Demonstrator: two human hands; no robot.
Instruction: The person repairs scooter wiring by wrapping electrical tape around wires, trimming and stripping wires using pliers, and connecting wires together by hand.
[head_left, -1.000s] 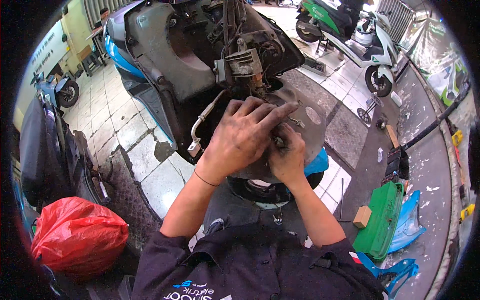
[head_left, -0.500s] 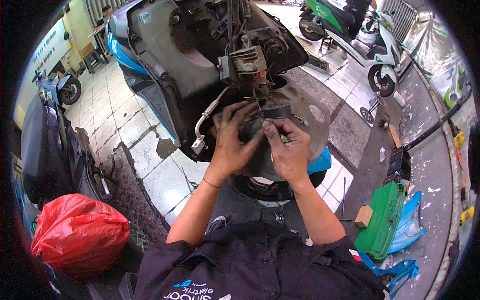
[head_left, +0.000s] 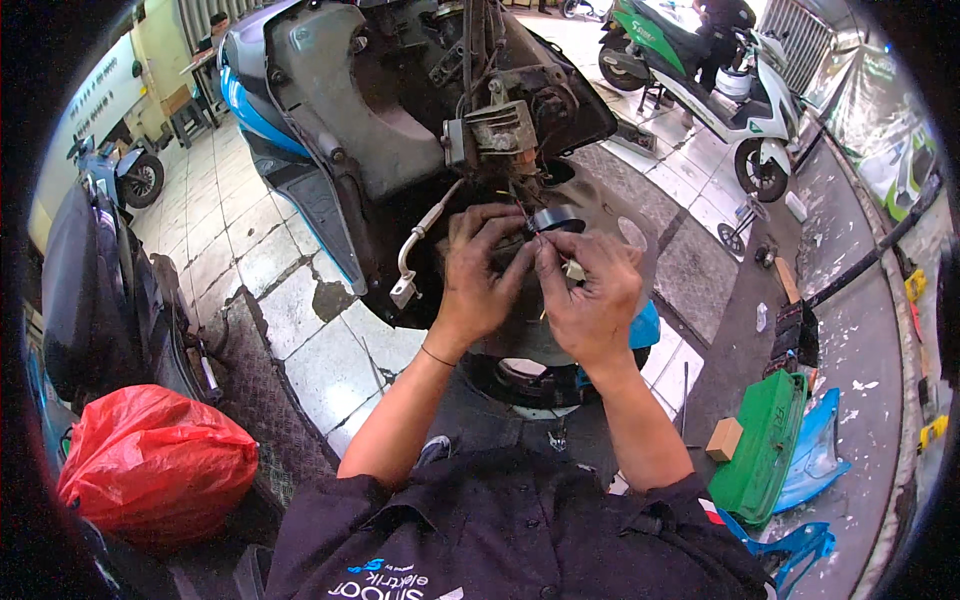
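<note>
In front of the partly stripped scooter, my two hands meet at a thin wire (head_left: 515, 190) hanging from the frame. My left hand (head_left: 482, 270) is closed, its fingertips pinching the wire. Thumb and forefinger of my right hand (head_left: 595, 295) pinch together just below, on the wire's lower end. A roll of black tape (head_left: 560, 218) sits right above the right fingers, beside the wire; whether they touch it or its loose end cannot be made out. A small pale connector (head_left: 574, 270) shows by my right fingers. Behind stands the scooter's dark inner panel (head_left: 345, 110).
A bent metal side stand (head_left: 415, 240) juts out left of my hands. A red plastic bag (head_left: 160, 465) lies at lower left on a dark seat. At right are a green toolbox (head_left: 765, 445), a small cardboard box (head_left: 725, 439) and blue body panels (head_left: 815, 450). A green-white scooter (head_left: 700, 85) stands behind.
The tape roll has tilted and come up closer to my fingers. My right hand has shifted slightly right, its fingers still pinched. My left fingers have drawn in at the wire.
</note>
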